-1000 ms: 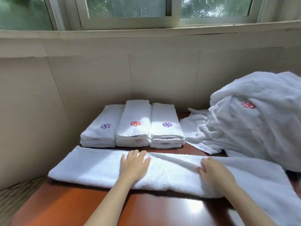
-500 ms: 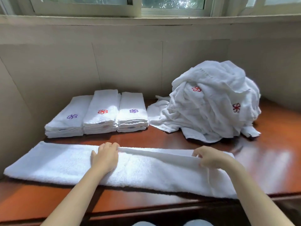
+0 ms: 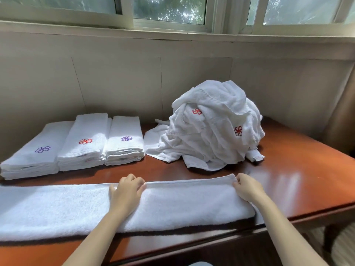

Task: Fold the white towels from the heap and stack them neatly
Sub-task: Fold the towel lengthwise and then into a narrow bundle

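On the left hand (image 3: 127, 191) the fingers (image 3: 132, 180) curl over the far edge of the towel (image 3: 182, 206) at mid-length. The right hand (image 3: 247, 189) pinches its far right corner, likely to keep the lengthwise fold aligned. The towel spans the lower frame on the table (image 3: 299, 169). The heap (image 3: 211, 131) sits centre right and the folded stacks (image 3: 80, 144) are at left.

Tabletop strip (image 3: 163, 172) between towel (image 3: 182, 204) and heap (image 3: 213, 131)

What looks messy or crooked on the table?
Only small things: in the middle stack, with the red flower on top, a lower towel pokes out to the right, and the unfolded heap sprawls out at its left. Nothing looks spilled or torn.
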{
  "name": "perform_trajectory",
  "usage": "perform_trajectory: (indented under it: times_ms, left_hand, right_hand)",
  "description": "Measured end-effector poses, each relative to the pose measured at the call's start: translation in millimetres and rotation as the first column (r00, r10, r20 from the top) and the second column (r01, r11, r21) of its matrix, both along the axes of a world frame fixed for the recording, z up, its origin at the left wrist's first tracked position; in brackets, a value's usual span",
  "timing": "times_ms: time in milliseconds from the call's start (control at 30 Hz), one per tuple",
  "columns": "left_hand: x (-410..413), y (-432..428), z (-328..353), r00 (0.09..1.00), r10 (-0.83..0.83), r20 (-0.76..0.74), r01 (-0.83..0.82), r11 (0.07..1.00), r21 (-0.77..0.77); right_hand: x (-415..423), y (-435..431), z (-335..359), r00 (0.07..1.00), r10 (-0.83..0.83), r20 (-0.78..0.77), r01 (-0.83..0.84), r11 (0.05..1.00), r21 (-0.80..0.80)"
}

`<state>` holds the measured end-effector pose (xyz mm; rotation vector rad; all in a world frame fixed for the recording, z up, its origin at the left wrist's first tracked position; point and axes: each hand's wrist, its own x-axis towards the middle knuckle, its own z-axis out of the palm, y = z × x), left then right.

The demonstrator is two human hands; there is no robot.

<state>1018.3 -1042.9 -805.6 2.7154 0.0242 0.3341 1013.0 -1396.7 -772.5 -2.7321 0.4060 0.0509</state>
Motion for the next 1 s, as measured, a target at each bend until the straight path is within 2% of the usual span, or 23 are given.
perform_trajectory:
  times_ms: [233,333,400,467,533,600,667,767,900,1000]
  left_hand:
    - [13.4,-18.4,8.5,0.994,0.096,-0.06,-0.096,0.995,0.001]
    - [11.7,-27.4,11.4,0.98,0.184,-0.072,-0.179,0.981,0.07]
    - [9.1,-27.5,10.8,0.977,0.205,-0.055,-0.198,0.974,0.108]
    - [7.3,-19.7,11.9,0.984,0.172,-0.035,-0.168,0.981,0.1]
    - [6.6,-4.4,15.6,0.993,0.114,-0.021,-0.112,0.991,0.076]
    - [5.2,21.5,19.7,0.996,0.09,-0.004,-0.09,0.995,0.05]
    - [2.9,60.1,23.0,0.99,0.139,-0.014,-0.138,0.988,0.063]
    - [-3.0,130.9,26.2,0.97,0.216,-0.11,-0.198,0.968,0.155]
    - [-8.6,205.6,30.5,0.968,0.121,-0.22,-0.087,0.984,0.158]
    - [-0.6,232.0,37.7,0.931,0.129,-0.341,-0.06,0.977,0.207]
  right_hand:
    - [1.3,27.1,-11.8,0.988,-0.121,0.099,0.134,0.982,-0.136]
    - [-2.9,41.4,-8.7,0.977,-0.146,0.154,0.184,0.945,-0.272]
    - [-2.2,55.5,-2.9,0.973,-0.116,0.2,0.187,0.903,-0.388]
    - [4.2,80.3,-0.6,0.981,0.014,0.192,0.074,0.893,-0.444]
    - [10.6,116.9,-3.8,0.96,0.227,0.162,-0.143,0.9,-0.412]
    - [12.2,160.6,-11.7,0.89,0.428,0.159,-0.349,0.862,-0.367]
    - [13.1,202.5,-19.6,0.822,0.539,0.184,-0.459,0.818,-0.345]
    - [21.4,257.6,-21.2,0.775,0.584,0.242,-0.519,0.807,-0.282]
    - [29.4,313.2,-26.1,0.749,0.594,0.294,-0.579,0.802,-0.145]
    - [35.6,328.9,-32.3,0.757,0.55,0.353,-0.549,0.828,-0.113]
